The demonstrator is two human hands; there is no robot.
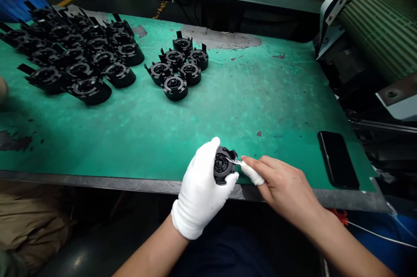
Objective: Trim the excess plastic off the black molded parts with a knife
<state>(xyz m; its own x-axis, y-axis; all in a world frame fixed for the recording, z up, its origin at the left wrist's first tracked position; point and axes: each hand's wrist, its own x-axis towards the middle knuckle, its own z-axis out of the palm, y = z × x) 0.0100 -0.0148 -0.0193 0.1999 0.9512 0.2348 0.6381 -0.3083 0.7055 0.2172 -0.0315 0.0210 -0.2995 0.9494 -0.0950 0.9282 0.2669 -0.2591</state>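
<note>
My left hand (203, 185), in a white glove, is closed around a round black plastic part (223, 165) near the table's front edge. The part's ribbed face is turned up toward me. Bare except for a white cover on the thumb, my right hand (282, 181) pinches a small blade (233, 161). Its thin metal tip touches or lies just over the part's face; I cannot tell which. The blade's handle is hidden in my fingers.
Several similar black parts (175, 82) stand mid-table, with a larger cluster (87, 88) at left. A black phone (339, 159) lies at right on the green table mat (247, 94). A green conveyor belt (381, 20) rises at upper right. Someone's brown-clad leg (29, 220) is at lower left.
</note>
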